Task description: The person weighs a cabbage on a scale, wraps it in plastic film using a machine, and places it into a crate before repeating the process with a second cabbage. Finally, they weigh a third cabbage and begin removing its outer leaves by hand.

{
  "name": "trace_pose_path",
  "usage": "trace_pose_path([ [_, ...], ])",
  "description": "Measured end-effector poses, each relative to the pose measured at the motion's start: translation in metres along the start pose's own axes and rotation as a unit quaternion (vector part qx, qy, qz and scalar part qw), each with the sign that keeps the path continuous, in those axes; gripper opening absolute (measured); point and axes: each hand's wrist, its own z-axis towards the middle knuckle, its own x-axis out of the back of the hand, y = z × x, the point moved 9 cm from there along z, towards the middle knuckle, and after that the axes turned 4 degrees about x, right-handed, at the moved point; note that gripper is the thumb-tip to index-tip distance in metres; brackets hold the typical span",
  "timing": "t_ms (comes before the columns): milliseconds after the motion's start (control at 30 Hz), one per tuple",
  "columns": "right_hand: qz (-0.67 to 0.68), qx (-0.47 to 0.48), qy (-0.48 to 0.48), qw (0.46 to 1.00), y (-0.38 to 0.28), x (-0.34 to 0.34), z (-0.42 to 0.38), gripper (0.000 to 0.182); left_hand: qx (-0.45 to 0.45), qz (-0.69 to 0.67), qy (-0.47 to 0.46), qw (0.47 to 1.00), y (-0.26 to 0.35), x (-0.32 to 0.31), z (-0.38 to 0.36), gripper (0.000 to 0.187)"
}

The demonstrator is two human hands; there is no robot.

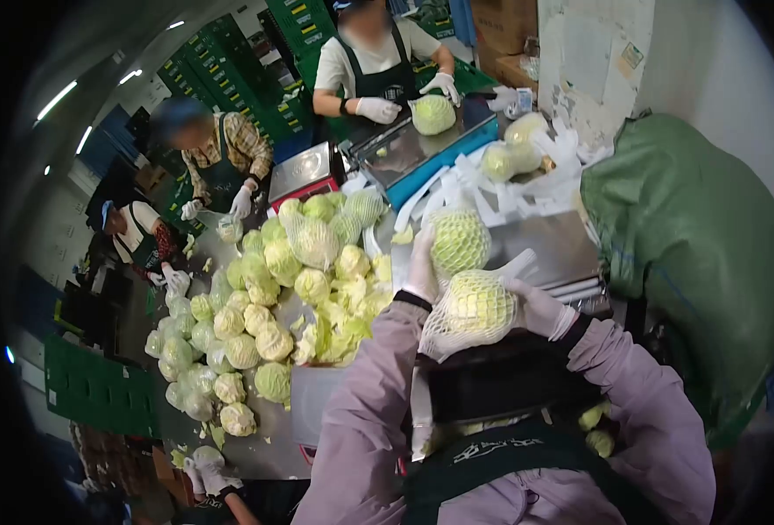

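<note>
My left hand (422, 267), in a white glove, curls against the left side of a green cabbage (460, 240) in a white foam net. Just below it, a paler cabbage (481, 304) sits in another white foam net, whose loose end hangs toward the lower left. The gloved right hand (540, 311) grips that lower cabbage from its right side, and a twisted end of netting sticks up beside the fingers. Both cabbages are close together in front of my chest, above a metal scale surface (540, 249). Some left fingers are hidden behind the upper cabbage.
Many cabbages, some netted or bagged, cover the metal table (269, 446) on the left, with loose leaves (339, 328) nearby. Foam nets (501, 197) lie ahead. A co-worker handles a cabbage (432, 115) at a blue-sided scale (439, 162). A large green sack (702, 236) stands right.
</note>
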Motion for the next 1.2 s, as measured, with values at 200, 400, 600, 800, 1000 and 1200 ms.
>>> trace_pose_path([
  [200,-0.088,-0.006,0.008,0.996,-0.076,0.092,0.043,0.057,-0.027,0.171,-0.007,0.985,-0.015,-0.026,0.129,0.046],
  [400,-0.357,-0.072,0.030,0.931,-0.088,0.141,0.050,0.046,0.017,0.478,0.012,0.878,-0.043,0.012,0.176,0.052],
  [600,-0.394,-0.103,-0.087,0.909,-0.076,0.165,0.052,0.054,0.080,0.445,-0.021,0.892,-0.041,-0.005,0.155,0.064],
  [800,-0.281,0.127,0.138,0.941,-0.134,0.168,0.069,0.083,0.012,0.561,-0.032,0.827,-0.039,-0.025,0.138,0.068],
  [1000,-0.518,0.286,0.091,0.801,-0.128,0.120,0.078,0.077,-0.103,0.648,-0.056,0.752,-0.038,-0.039,0.122,0.079],
  [1200,-0.523,0.316,0.123,0.782,-0.123,0.121,0.082,0.069,-0.156,0.697,-0.023,0.700,-0.025,-0.050,0.101,0.095],
])
